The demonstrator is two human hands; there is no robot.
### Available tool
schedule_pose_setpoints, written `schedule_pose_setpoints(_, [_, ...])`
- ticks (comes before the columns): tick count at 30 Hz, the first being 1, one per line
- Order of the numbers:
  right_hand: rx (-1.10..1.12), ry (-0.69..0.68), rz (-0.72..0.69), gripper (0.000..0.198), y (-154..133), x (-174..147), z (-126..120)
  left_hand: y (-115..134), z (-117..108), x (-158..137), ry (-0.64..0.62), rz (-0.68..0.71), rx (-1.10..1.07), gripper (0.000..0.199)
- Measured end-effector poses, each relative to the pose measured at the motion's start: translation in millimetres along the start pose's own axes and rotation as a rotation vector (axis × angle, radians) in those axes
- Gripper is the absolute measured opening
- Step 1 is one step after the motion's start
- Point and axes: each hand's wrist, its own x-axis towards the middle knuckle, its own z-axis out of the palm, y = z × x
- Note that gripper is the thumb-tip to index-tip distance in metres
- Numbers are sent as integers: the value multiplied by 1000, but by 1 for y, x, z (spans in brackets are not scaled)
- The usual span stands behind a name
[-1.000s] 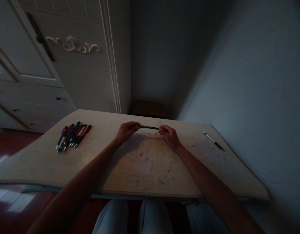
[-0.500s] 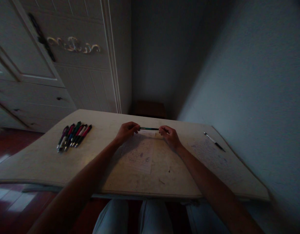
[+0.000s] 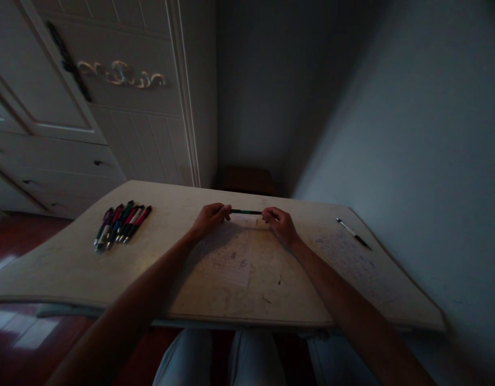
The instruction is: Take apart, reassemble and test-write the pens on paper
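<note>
A slim dark green pen (image 3: 246, 212) is held level between my two hands, above the far part of the desk. The fingers of my left hand (image 3: 212, 219) pinch its left end. My right hand (image 3: 278, 222) grips the other end between thumb and fingers. Both tips of the pen are hidden by my fingers. Below the hands lies a sheet of paper (image 3: 227, 257) with scribbled marks, partly shaded by my left arm.
Several coloured pens (image 3: 121, 224) lie in a group on the left of the desk (image 3: 159, 289). A white and black pen (image 3: 353, 234) rests at the right, beside a scribbled patch (image 3: 347, 262). A pale cabinet (image 3: 139, 139) and a wall (image 3: 412, 161) stand behind.
My left fingers have shifted very slightly on the pen's left end. The right hand and the things on the desk look the same.
</note>
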Motion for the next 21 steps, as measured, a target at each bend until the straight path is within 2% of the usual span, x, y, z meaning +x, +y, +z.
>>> schedule_pose_setpoints(4, [-4,10,3,28,1,0,0,-5,0,1,20,60,-62,32])
schedule_pose_setpoints(11, [20,15,9,30,0,1,0,-5,2,3,70,57,-116,44])
schedule_pose_setpoints(15, [8,9,-5,30,-1,0,0,-4,3,2,13,18,-26,45])
schedule_pose_setpoints(21, [28,19,24,28,2,0,1,-6,1,3,57,80,-43,34])
